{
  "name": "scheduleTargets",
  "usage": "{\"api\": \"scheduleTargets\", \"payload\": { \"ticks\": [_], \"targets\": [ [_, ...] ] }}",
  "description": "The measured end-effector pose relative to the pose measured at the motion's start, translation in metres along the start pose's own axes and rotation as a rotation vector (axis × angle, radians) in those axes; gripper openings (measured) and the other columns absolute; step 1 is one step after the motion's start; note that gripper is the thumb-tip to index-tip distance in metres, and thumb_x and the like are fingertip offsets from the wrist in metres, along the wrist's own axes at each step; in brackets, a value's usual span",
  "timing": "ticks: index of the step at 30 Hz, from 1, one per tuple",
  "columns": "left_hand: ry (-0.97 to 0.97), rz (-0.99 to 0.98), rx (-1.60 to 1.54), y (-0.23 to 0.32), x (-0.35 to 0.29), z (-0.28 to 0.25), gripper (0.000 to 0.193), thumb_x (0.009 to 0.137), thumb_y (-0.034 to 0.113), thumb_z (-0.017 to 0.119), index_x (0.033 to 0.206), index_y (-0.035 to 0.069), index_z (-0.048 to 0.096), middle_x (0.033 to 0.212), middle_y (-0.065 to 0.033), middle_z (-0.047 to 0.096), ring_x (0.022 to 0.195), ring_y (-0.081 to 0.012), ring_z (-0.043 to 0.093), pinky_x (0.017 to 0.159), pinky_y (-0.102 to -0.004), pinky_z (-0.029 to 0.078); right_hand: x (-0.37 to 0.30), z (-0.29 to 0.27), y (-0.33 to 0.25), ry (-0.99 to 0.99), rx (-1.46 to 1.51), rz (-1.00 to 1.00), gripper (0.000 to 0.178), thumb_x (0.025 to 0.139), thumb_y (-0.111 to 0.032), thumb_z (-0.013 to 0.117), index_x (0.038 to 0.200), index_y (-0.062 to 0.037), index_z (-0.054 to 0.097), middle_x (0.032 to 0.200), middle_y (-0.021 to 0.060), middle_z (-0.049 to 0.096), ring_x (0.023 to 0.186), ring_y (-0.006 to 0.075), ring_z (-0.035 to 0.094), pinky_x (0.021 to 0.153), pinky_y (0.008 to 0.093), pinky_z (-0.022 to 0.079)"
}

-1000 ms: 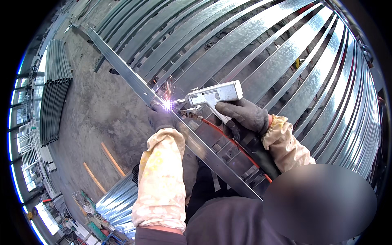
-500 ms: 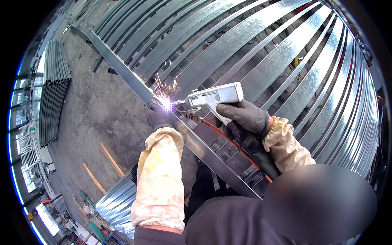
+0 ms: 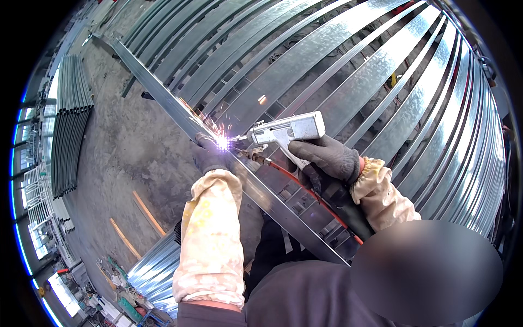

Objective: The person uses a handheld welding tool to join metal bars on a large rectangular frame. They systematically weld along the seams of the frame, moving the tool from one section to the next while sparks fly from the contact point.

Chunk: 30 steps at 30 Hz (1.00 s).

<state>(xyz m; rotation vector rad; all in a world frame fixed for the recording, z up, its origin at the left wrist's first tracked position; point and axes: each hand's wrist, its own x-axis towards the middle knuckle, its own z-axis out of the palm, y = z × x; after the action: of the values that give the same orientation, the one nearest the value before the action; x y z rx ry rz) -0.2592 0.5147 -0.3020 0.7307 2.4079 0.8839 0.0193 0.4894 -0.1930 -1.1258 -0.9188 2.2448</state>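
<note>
My right hand (image 3: 329,155), in a dark grey knit glove, is closed round the grip of a silver pistol-shaped welding gun (image 3: 291,131). The gun's nozzle points left, and a bright violet-white arc with sparks (image 3: 222,143) burns at its tip. Beneath the arc runs a long galvanized steel tube (image 3: 272,201), slanting from upper left to lower right. My left hand (image 3: 210,157), also gloved, is closed on that tube right beside the arc; glare and the tube partly hide its fingers. A brass fitting (image 3: 256,155) sits under the nozzle, joined to an orange hose (image 3: 286,171).
Many galvanized bars (image 3: 359,82) fan out beyond the slanted tube. Bundled steel profiles (image 3: 71,128) lie on the concrete floor at left, near two wooden strips (image 3: 148,212). Another shiny stack (image 3: 155,275) is at lower left. A thick black sleeve (image 3: 348,201) trails from the gun.
The sparks now spray up and left along the tube, where before they rose more upward. My left forearm has shifted very slightly left. The gun has barely moved.
</note>
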Motion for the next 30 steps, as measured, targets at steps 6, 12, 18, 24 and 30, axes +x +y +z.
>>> {"api": "scheduleTargets", "payload": {
  "ticks": [6, 12, 18, 24, 30],
  "targets": [
    [-0.022, -0.051, -0.046, -0.019, 0.020, 0.006, 0.068, 0.103, 0.050, 0.035, 0.133, -0.008, 0.050, 0.121, -0.0307, 0.063, 0.112, -0.0443, 0.062, 0.095, -0.0481, 0.049, -0.006, 0.006, -0.006, 0.015, -0.007, 0.048, 0.046, 0.096, -0.034, 0.064, 0.122, 0.0032, 0.056, 0.086, 0.0066, 0.060, 0.060, 0.0150, 0.063, 0.053, 0.0301, 0.054],
    [-0.074, -0.090, -0.051, -0.011, 0.016, 0.006, 0.065, 0.103, 0.048, 0.035, 0.132, -0.008, 0.050, 0.121, -0.0309, 0.063, 0.115, -0.0438, 0.061, 0.096, -0.0470, 0.049, -0.008, -0.001, 0.002, 0.024, 0.002, 0.018, 0.048, 0.096, -0.035, 0.065, 0.124, 0.0025, 0.055, 0.088, 0.0065, 0.061, 0.060, 0.0129, 0.062, 0.053, 0.0283, 0.053],
    [-0.028, -0.017, -0.023, -0.015, 0.016, 0.004, 0.065, 0.103, 0.049, 0.036, 0.129, -0.008, 0.054, 0.120, -0.0294, 0.064, 0.112, -0.0442, 0.062, 0.094, -0.0476, 0.048, -0.008, -0.005, 0.007, -0.001, -0.022, 0.026, 0.051, 0.096, -0.037, 0.065, 0.128, 0.0018, 0.054, 0.091, 0.0056, 0.062, 0.061, 0.0108, 0.061, 0.054, 0.0266, 0.053],
    [-0.025, -0.078, -0.012, -0.015, 0.018, 0.006, 0.075, 0.101, 0.054, 0.034, 0.141, -0.009, 0.044, 0.136, -0.0309, 0.055, 0.127, -0.0433, 0.053, 0.105, -0.0448, 0.044, -0.005, -0.010, 0.020, 0.002, -0.038, -0.048, 0.051, 0.097, -0.036, 0.064, 0.131, 0.0015, 0.054, 0.096, 0.0050, 0.063, 0.064, 0.0104, 0.061, 0.054, 0.0253, 0.052],
    [-0.076, -0.151, 0.032, -0.004, 0.010, 0.002, 0.073, 0.102, 0.055, 0.034, 0.140, -0.007, 0.045, 0.133, -0.0298, 0.057, 0.122, -0.0426, 0.058, 0.102, -0.0464, 0.047, -0.010, -0.008, 0.017, 0.020, -0.062, -0.054, 0.052, 0.097, -0.036, 0.063, 0.132, 0.0020, 0.054, 0.098, 0.0054, 0.063, 0.069, 0.0109, 0.062, 0.058, 0.0260, 0.052]
  ]
}}
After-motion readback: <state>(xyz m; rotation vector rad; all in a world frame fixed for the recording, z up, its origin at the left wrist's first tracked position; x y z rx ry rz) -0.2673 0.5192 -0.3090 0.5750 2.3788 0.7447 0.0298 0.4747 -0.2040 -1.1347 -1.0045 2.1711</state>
